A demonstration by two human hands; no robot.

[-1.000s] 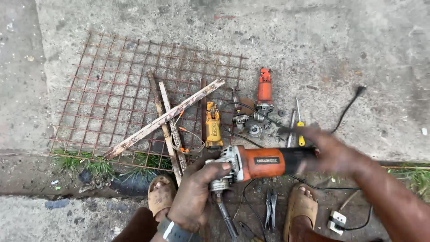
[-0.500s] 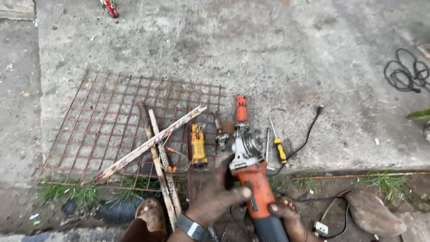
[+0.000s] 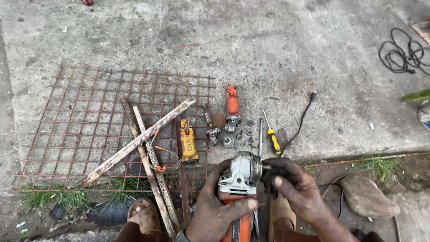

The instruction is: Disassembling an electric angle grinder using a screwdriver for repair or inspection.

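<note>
My left hand (image 3: 217,210) grips an orange angle grinder (image 3: 240,177) just behind its grey metal head, with the body pointing back toward me. My right hand (image 3: 293,188) is at the right side of the head, fingertips pinched on the small spindle there. Just beyond, on the concrete, lie a second orange grinder body (image 3: 232,105), a yellow tool body (image 3: 188,143), a yellow-handled screwdriver (image 3: 271,135) and several small loose metal parts (image 3: 228,140).
A rusty wire mesh panel (image 3: 89,116) lies to the left with rusty flat bars (image 3: 139,141) across it. A black cord (image 3: 301,122) runs past the screwdriver, and a coiled cable (image 3: 401,51) lies far right. A stone (image 3: 367,197) sits right; my sandalled foot (image 3: 144,216) is below.
The grinder turned from lying sideways to pointing its head away from me. My right hand left the rear handle and came to the head's spindle; my left hand now holds the body.
</note>
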